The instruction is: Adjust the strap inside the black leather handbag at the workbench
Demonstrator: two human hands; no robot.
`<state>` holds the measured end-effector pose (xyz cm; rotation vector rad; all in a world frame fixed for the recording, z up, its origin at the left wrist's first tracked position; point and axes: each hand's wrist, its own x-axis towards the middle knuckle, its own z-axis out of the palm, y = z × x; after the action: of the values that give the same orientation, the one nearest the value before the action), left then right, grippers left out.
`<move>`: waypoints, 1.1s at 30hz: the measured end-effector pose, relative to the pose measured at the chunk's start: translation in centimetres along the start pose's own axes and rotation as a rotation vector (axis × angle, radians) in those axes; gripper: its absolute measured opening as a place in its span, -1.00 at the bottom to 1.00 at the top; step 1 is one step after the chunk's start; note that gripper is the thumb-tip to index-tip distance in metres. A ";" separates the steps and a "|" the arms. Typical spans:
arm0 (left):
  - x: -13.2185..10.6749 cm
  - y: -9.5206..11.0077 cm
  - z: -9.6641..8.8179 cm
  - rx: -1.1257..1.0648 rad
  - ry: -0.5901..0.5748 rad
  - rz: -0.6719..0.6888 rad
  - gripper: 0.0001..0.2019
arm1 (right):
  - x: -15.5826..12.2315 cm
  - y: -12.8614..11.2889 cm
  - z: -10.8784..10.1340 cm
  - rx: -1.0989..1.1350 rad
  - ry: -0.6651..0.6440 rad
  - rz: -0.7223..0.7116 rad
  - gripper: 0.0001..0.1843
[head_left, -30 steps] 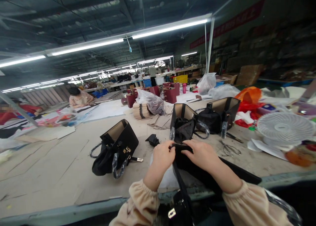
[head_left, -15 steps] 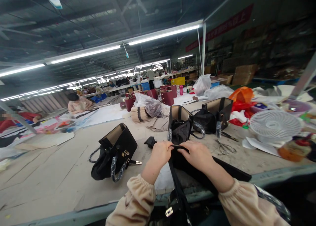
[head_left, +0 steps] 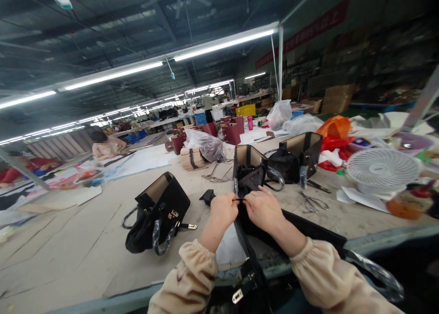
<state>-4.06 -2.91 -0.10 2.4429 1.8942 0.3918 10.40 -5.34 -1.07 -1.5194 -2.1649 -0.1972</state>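
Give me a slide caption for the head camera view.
Both hands, left hand and right hand, pinch a black handbag at the worktable edge.

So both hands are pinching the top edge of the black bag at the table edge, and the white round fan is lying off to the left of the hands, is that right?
Not quite. The white round fan lies to the right of the hands, not the left, as the head view shows. The rest holds: the left hand and the right hand both pinch the top edge of the black bag at the table edge.
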 end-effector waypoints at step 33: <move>1.9 1.7 0.2 -0.146 -0.067 0.186 -0.78 | -2.3 5.6 -1.9 -0.075 -0.247 0.246 -0.71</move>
<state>-1.93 -1.51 0.37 2.5079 1.5602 0.4311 16.70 -5.93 -1.29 -1.9242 -2.1464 -0.0082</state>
